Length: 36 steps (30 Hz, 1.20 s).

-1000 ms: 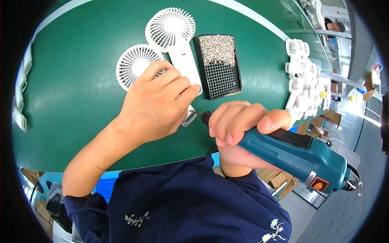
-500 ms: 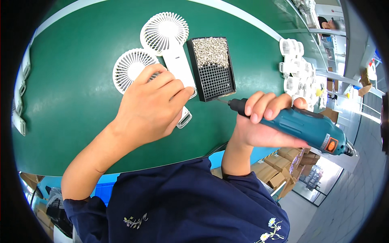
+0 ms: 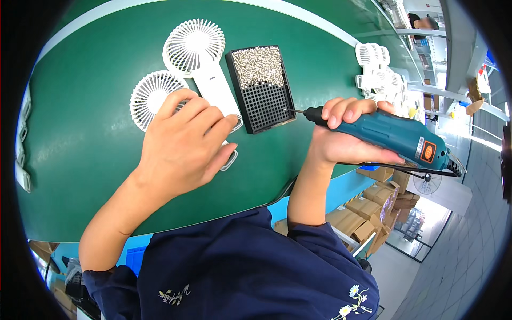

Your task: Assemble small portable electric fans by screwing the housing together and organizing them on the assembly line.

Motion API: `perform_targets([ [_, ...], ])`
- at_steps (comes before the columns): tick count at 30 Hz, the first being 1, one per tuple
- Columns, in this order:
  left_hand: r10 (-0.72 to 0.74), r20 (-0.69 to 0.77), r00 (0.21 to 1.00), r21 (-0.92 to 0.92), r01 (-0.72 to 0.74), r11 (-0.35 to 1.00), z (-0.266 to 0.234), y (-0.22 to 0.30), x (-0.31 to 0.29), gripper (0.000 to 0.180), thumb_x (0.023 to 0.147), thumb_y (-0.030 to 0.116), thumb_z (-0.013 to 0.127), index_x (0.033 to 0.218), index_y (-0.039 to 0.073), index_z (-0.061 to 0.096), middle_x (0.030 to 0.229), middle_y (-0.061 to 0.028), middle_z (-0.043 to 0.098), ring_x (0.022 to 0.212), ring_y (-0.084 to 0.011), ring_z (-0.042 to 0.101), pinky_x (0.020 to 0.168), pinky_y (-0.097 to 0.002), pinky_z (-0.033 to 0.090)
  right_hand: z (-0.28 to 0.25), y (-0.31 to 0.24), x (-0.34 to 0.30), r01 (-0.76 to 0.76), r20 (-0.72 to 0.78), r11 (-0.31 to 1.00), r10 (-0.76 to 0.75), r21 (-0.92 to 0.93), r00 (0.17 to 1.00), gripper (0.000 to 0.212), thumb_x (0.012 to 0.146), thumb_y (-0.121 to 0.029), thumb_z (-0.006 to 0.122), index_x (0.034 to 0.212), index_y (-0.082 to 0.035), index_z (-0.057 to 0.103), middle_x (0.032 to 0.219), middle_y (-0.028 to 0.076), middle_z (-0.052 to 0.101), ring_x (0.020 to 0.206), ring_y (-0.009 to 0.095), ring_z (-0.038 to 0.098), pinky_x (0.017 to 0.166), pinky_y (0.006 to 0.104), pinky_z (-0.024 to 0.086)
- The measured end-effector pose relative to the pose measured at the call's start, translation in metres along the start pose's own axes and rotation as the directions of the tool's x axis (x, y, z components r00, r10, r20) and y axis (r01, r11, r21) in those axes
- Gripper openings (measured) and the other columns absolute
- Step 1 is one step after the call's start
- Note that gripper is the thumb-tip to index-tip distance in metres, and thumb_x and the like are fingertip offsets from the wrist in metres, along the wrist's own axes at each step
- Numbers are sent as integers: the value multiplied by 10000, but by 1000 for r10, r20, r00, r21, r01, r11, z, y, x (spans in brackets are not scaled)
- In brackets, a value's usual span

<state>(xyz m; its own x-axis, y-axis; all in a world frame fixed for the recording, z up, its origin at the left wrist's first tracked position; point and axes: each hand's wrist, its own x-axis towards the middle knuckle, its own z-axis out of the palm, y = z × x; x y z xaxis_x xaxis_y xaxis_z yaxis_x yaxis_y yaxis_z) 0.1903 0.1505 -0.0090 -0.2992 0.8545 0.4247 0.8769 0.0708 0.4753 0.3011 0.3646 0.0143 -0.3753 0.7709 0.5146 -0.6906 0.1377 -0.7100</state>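
Observation:
My left hand (image 3: 181,140) is curled over the handle of a white handheld fan shell (image 3: 152,101), hiding most of that handle. Only its round slotted grille and looped end show past my fingers. A second white fan shell (image 3: 216,88) lies just beyond, its handle slanting toward me. In my right hand (image 3: 341,133) is a teal electric screwdriver (image 3: 392,134), held nearly level with its bit pointing left. The bit's tip is at the right edge of a black screw tray (image 3: 264,106). Small silvery screws (image 3: 260,65) fill the far part of that tray; rows of holes show in the near part.
More white fan shells (image 3: 376,69) are stacked at the table's right side, and several white parts (image 3: 22,138) line the left edge. A black cable (image 3: 288,188) runs over the table's near edge. Cardboard boxes (image 3: 362,213) stand below on the right.
The screwdriver's bit has moved from the tray's near edge up to its right edge, and the tool lies more level. My left hand stays over the fan shell. The view has shifted slightly.

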Motion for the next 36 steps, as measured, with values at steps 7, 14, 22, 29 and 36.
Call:
perform_targets([
  [7,-5,-26,1000,-19,4,1000,2,1,0,358,721,159,797,1048,70,685,868,-30,595,874,-226,594,936,-426,445,-1,3,-2,-98,-60,995,98,-1,993,1066,731,-1003,200,1243,-133,543,622,74,521,383,181,446,385,329,417],
  [14,-6,-4,1000,43,6,999,2,1,-2,285,797,196,759,1048,72,702,891,-18,606,926,-196,587,955,-398,443,1,2,-4,-29,-28,997,27,-69,999,1079,734,-1003,175,1228,-122,557,614,63,507,380,175,433,377,322,410],
  [22,2,-22,1000,55,-1,998,1,0,-3,279,793,190,763,1040,74,702,895,-11,605,929,-194,586,954,-396,443,16,-9,0,8,-78,995,-16,-100,997,1020,809,-952,173,1209,-95,557,608,50,484,369,154,403,348,301,380],
  [29,18,-89,996,-34,-21,999,5,-3,-3,394,702,265,835,1043,107,718,846,6,574,849,-198,572,944,-440,443,42,-35,-18,-138,139,973,113,186,984,753,958,-781,323,1190,-84,490,702,11,475,427,98,406,396,265,378],
  [36,124,-195,973,-29,-132,991,13,-6,-5,231,714,240,835,882,111,740,748,27,543,788,-168,563,955,-451,422,55,-24,-34,-267,171,897,219,352,961,905,894,-865,289,1315,-82,457,695,60,500,422,184,456,410,354,437],
])
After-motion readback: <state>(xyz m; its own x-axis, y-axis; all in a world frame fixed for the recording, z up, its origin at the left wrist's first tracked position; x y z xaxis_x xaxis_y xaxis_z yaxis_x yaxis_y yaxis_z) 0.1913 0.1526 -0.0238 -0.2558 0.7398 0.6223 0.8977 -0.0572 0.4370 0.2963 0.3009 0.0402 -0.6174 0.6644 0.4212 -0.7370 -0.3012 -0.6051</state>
